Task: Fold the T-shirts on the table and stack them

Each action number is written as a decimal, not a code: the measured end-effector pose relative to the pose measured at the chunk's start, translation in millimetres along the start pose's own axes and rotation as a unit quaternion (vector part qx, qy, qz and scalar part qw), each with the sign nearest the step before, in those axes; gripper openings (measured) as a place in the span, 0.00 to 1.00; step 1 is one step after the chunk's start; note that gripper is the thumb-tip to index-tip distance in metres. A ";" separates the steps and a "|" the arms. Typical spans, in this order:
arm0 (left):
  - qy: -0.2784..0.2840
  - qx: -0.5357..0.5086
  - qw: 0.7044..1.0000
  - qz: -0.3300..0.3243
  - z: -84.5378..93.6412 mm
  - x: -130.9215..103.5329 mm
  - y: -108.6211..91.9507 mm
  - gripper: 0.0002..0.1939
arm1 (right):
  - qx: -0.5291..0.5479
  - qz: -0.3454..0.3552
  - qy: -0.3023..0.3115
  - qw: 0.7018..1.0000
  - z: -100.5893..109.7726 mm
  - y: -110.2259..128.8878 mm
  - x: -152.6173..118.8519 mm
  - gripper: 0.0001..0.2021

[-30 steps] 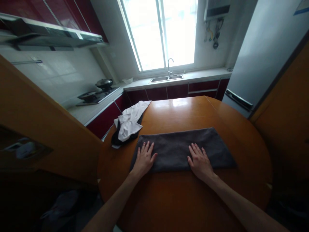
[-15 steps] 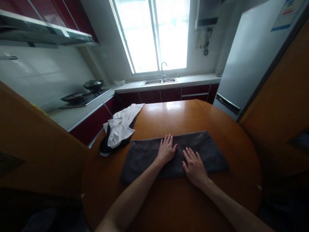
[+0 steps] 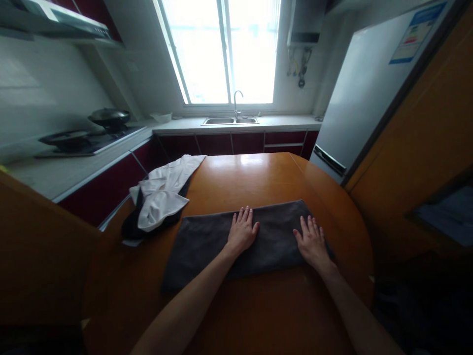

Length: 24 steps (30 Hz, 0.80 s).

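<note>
Grey cloth (image 3: pixel 275 241) lies flat on the wooden surface (image 3: pixel 251 180), which stretches past its far and near edges. Left grip (image 3: pixel 242 231), mid-cloth, and right grip (image 3: pixel 311 241), by the right edge, rest unclenched on it; white fabric (image 3: pixel 164 195) lies near its far-left corner.

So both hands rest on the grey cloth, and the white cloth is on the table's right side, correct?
Not quite: the head view shows the white cloth on the left side of the table. The left hand and right hand do rest on the grey cloth.
</note>
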<state>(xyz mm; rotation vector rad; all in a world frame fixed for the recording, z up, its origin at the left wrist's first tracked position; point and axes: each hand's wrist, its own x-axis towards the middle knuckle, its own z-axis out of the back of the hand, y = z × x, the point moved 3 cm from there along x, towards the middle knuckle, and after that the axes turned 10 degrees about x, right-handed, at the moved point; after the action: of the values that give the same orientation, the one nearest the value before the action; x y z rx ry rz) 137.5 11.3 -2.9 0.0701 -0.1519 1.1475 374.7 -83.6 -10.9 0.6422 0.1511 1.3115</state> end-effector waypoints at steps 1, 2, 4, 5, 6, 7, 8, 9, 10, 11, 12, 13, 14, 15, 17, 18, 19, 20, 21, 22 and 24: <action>0.001 0.001 1.000 0.000 0.2 0.1 0.2 0.32 | -0.006 -0.011 0.010 1.000 -1.0 -4.6 0.8 0.31; 0.002 0.002 1.000 0.001 0.3 0.2 0.4 0.32 | -0.009 -0.018 0.010 1.000 -0.8 -8.2 2.1 0.30; 0.005 0.002 1.000 0.002 0.2 0.6 0.9 0.32 | -0.004 -0.033 -0.017 0.999 4.5 -15.5 7.9 0.30; 0.006 0.002 1.000 0.002 0.1 0.9 1.1 0.32 | 0.006 -0.047 -0.035 0.998 9.4 -20.5 12.7 0.30; 0.006 0.001 1.000 0.002 -0.1 1.1 1.2 0.32 | 0.020 -0.065 -0.050 0.996 15.2 -26.7 18.6 0.31; 0.006 0.000 1.000 0.002 -0.2 1.2 1.3 0.32 | 0.038 -0.087 -0.055 0.994 21.1 -34.0 25.3 0.31; 0.006 0.000 1.000 0.002 -0.2 1.3 1.3 0.32 | 0.060 -0.112 -0.050 0.991 26.5 -41.9 32.5 0.30; 0.004 -0.001 1.000 0.003 -0.1 1.3 1.2 0.32 | 0.090 -0.142 -0.037 0.985 31.2 -50.0 39.6 0.29; 0.004 -0.001 1.000 0.004 0.1 1.3 1.0 0.32 | 0.123 -0.171 -0.020 0.977 35.0 -57.5 46.2 0.28; 0.003 -0.001 1.000 0.004 0.3 1.2 0.8 0.32 | 0.155 -0.195 -0.003 0.969 38.0 -63.5 52.2 0.26; 0.003 0.000 1.000 0.004 0.6 1.1 0.6 0.32 | 0.185 -0.211 0.011 0.960 40.2 -67.7 57.3 0.24; 0.003 0.000 1.000 0.004 0.9 1.0 0.4 0.32 | 0.209 -0.222 0.022 0.952 41.7 -70.1 61.4 0.21; 0.004 0.001 1.000 0.003 1.2 0.9 0.2 0.32 | 0.226 -0.228 0.032 0.947 42.7 -70.8 64.7 0.18; 0.004 0.001 1.000 0.003 1.4 0.8 0.2 0.32 | 0.238 -0.231 0.042 0.942 43.1 -70.0 67.0 0.15; 0.004 0.000 1.000 0.003 1.7 0.7 0.4 0.32 | 0.257 -0.240 0.071 0.933 42.8 -65.9 69.5 0.10; 0.003 -0.001 1.000 0.002 1.6 0.8 0.6 0.32 | 0.266 -0.247 0.086 0.928 42.8 -63.4 70.1 0.08; 0.002 -0.004 1.000 0.001 1.5 0.9 0.9 0.32 | 0.275 -0.253 0.100 0.922 43.2 -60.9 70.6 0.08; 0.001 -0.009 1.000 0.001 1.4 1.0 1.2 0.31 | 0.281 -0.260 0.112 0.917 44.4 -58.7 71.0 0.08; -0.001 -0.015 1.000 0.002 1.4 1.2 1.4 0.31 | 0.285 -0.265 0.122 0.913 46.4 -56.8 71.6 0.09; -0.003 -0.022 1.000 0.002 1.6 1.4 1.7 0.31 | 0.290 -0.268 0.133 0.909 49.2 -55.1 72.4 0.09; -0.010 -0.039 0.999 0.007 3.7 1.9 1.7 0.30 | 0.315 -0.261 0.158 0.899 55.9 -51.0 74.6 0.10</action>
<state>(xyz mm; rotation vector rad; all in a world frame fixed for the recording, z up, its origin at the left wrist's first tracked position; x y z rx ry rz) 136.4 13.2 1.0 0.0125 -0.2155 1.1534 463.7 -39.7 26.9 0.8494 0.9812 0.8142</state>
